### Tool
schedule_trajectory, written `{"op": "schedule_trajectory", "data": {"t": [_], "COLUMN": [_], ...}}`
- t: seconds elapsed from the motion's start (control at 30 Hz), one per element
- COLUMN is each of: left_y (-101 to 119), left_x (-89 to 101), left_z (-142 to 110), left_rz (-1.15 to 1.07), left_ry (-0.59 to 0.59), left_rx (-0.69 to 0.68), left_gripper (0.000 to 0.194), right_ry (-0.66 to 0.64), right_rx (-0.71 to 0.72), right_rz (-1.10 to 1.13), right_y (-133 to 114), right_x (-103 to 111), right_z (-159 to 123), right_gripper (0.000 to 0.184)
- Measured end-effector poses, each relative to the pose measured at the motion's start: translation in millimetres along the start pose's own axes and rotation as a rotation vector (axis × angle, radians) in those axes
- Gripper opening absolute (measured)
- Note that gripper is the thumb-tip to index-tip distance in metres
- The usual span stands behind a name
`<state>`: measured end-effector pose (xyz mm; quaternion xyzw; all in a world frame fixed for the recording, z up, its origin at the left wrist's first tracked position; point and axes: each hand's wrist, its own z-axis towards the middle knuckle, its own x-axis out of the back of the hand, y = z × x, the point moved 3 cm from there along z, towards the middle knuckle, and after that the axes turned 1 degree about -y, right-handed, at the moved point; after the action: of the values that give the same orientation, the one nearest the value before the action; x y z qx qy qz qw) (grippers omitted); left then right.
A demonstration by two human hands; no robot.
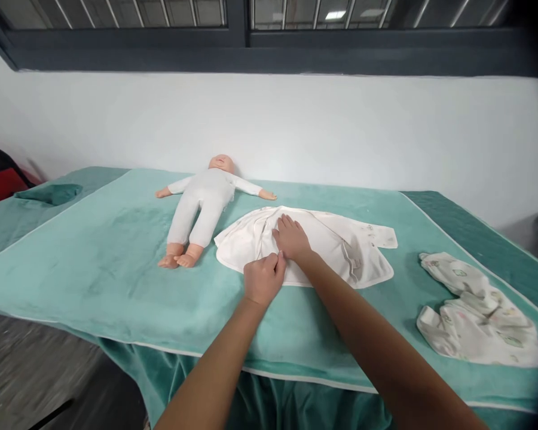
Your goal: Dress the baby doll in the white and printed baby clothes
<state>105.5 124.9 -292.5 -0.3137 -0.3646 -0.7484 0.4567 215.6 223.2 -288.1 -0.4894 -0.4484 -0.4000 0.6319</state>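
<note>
White garment (320, 236): laid out on the teal cover (116, 257), between doll and printed clothing; one sleeve reaching out to the right, folds bunched toward the left part.
Left hand (263, 278): curled closed at the near edge of the white garment, thumb up against the index finger; cannot tell whether any cloth is pinched.
Right hand (291, 237): palm down on the white garment, open, fingers extended and slightly apart; just beyond the left hand, near the middle of the cloth.
Doll (210, 188): on its back, left of the white garment; head toward the wall, arms out to both sides, white suit on, feet bare and close together.
Printed clothing (479, 322): loosely crumpled on the right part of the teal cover, well apart from both hands; small leafy print, a little blurred.
Wall (269, 125): white, directly behind the teal cover.
Window frame (269, 54): dark, above the wall, with metal bars (316, 13) visible through the glass.
Far left: red and black item (2, 179), partly cut off by the view.
</note>
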Motion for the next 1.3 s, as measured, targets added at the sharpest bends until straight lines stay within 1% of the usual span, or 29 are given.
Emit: {"op": "schedule_trajectory", "data": {"t": [0.13,0.23,0.3,0.43,0.53,0.6,0.67,0.73,0.83,0.93,1.03,1.13,1.3], "left_y": [-1,-1,-1,-1,-1,-1,-1,-1,-2,-2,-2,-3,-2], "left_x": [-0.4,-0.5,-0.7,-0.5,0.0,0.4,0.6,0.4,-0.9,-2.1,-2.7,-3.1,-3.1], "left_z": [0,1,2,0,0,1,1,1,2,2,3,3,3], "left_rz": [-0.034,-0.053,-0.058,-0.063,-0.076,-0.076,-0.071,-0.067,-0.064,-0.061,-0.064,-0.069,-0.071], "left_ry": [0.050,0.115,0.160,0.222,0.221,0.212,0.205,0.199,0.174,0.141,0.123,0.104,0.081], "left_rx": [-0.035,-0.063,-0.085,-0.089,-0.100,-0.104,-0.102,-0.096,-0.076,-0.054,-0.041,-0.029,-0.011], "left_gripper": [0.048,0.047,0.045,0.043,0.043,0.043,0.043,0.043,0.044,0.046,0.046,0.046,0.047], "right_ry": [0.002,0.010,0.015,0.040,0.050,0.042,0.036,0.044,0.039,0.016,0.007,0.012,0.028], "right_rx": [0.043,0.082,0.079,0.082,0.141,0.193,0.229,0.221,0.101,-0.038,-0.103,-0.138,-0.185], "right_rz": [-0.054,-0.073,-0.082,-0.081,-0.052,-0.024,0.003,0.022,0.024,0.018,0.026,0.020,0.003], "right_y": [-14,-25,-31,-44,-48,-46,-36,-17,26,72,102,110,101], "right_x": [-5,-8,-11,-15,-14,-11,-9,-7,-3,3,10,14,14], "right_z": [21,32,36,41,38,33,27,19,9,0,-6,-9,-14], "right_gripper": [0.058,0.053,0.051,0.049,0.042,0.038,0.038,0.046,0.059,0.065,0.067,0.067,0.068]}}
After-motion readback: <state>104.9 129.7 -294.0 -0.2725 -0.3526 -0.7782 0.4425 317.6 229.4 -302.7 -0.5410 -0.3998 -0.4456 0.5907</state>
